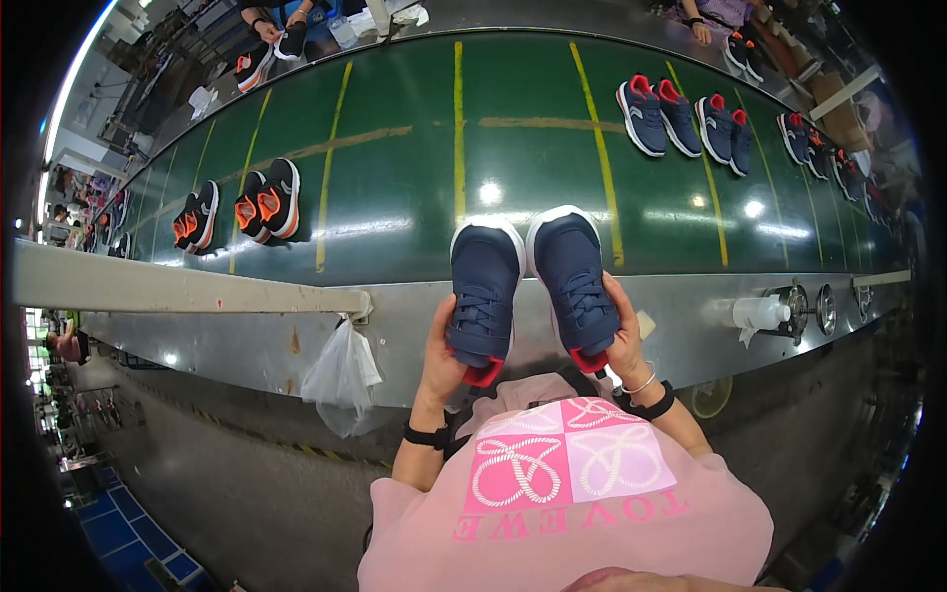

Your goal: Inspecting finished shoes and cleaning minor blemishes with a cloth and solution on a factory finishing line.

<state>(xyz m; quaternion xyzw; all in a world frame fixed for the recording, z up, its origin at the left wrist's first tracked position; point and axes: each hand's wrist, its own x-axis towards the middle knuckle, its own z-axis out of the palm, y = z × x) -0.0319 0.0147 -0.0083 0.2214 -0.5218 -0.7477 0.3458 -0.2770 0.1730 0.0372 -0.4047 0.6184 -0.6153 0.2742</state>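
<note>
Two navy sneakers with white soles and red linings are held side by side over the metal ledge, toes pointing away from me. My left hand (443, 345) grips the left sneaker (483, 286) by its outer side near the heel. Around the outer heel side of the right sneaker (577, 281) wraps my right hand (623, 340). The toes almost touch and overhang the near edge of the green conveyor belt (395, 197). Both heels, with red collars, face me. My palms and some fingertips are hidden by the shoes.
Black-and-orange sneakers (268, 202) stand on the belt at left, navy pairs (659, 116) at right. A plastic bag (341, 380) hangs from a white bar (187, 286). A white bottle (760, 313) lies near metal dishes (794, 308). Across the belt, a co-worker's hands (281, 28) handle a shoe.
</note>
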